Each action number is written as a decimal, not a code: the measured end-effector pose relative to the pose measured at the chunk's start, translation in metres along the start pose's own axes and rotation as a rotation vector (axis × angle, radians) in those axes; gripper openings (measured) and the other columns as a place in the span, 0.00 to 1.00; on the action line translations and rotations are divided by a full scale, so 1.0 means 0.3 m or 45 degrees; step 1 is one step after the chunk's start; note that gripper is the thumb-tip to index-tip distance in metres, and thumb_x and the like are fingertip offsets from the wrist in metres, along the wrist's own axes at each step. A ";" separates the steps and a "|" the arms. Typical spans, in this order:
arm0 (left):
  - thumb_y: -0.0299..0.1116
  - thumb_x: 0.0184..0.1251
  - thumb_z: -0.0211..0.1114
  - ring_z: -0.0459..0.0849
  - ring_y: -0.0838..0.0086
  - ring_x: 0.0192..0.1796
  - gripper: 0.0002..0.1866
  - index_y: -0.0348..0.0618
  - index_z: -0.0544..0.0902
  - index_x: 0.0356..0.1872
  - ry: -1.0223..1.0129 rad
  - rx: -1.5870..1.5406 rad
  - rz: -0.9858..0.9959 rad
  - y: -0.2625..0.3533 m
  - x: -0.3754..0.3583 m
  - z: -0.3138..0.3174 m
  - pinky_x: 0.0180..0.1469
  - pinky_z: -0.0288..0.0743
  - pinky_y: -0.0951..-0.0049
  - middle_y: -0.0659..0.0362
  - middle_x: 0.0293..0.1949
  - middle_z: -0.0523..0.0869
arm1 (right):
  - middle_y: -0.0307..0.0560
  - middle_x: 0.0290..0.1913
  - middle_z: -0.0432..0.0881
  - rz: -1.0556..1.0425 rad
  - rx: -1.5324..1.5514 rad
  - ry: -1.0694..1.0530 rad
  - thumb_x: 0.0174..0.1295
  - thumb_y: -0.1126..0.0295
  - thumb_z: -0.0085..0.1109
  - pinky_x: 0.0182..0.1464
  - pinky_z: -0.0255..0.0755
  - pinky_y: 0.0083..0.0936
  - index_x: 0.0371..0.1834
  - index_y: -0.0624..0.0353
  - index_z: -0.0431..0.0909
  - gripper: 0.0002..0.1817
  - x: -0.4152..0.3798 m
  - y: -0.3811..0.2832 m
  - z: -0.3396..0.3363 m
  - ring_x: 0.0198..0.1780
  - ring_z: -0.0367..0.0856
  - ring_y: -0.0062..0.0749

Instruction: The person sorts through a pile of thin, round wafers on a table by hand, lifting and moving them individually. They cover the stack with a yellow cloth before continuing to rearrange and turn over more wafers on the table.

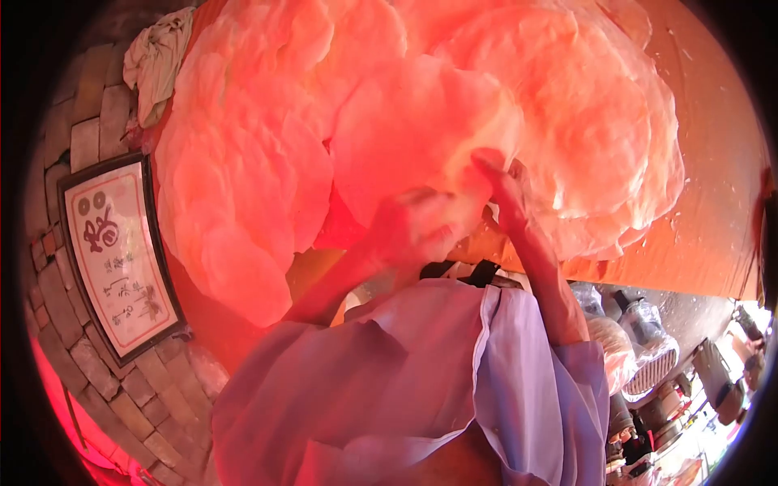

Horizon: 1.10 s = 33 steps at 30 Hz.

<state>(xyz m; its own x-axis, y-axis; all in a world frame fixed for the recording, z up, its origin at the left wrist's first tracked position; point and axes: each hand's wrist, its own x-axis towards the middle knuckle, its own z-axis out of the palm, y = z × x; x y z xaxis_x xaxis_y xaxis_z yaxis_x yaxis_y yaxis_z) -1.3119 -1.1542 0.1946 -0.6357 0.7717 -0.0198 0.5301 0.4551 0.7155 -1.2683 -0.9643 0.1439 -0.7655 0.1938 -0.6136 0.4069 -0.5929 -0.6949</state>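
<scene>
A thin, pale, rounded sheet (421, 121) with a soft, wavy edge lies before me, tinted red by the light. My right hand (509, 194) is closed on its near right edge, thumb and fingers pinched together. At the sheet's near edge is my left hand (417, 223), its curled fingers blurred by motion. Similar sheets lie in a broad overlapping pile (243, 178) on the left. Another layered pile (592, 121) spreads on the right.
The piles rest on an orange-covered table (713, 162). A framed sign with written characters (121, 255) stands at left by a brick floor (105, 364). A crumpled cloth (158, 61) lies at upper left. Plastic-wrapped items (644, 340) and clutter are at lower right.
</scene>
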 end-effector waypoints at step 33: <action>0.28 0.57 0.61 0.80 0.50 0.54 0.20 0.43 0.78 0.53 0.227 1.040 -0.047 -0.671 0.226 -0.241 0.50 0.78 0.53 0.47 0.50 0.81 | 0.39 0.31 0.82 -0.558 -0.463 1.236 0.67 0.53 0.64 0.31 0.72 0.17 0.45 0.62 0.82 0.20 -0.319 -0.094 -0.943 0.28 0.78 0.19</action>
<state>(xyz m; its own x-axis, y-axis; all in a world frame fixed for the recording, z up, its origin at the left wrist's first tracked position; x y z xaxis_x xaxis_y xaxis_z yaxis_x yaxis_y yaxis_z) -1.5023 -1.2257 0.0998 -0.7035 0.6994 0.1263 0.7035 0.7105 -0.0164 -1.0655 -0.7450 0.1161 -0.2304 0.9498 -0.2118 0.4406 -0.0922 -0.8929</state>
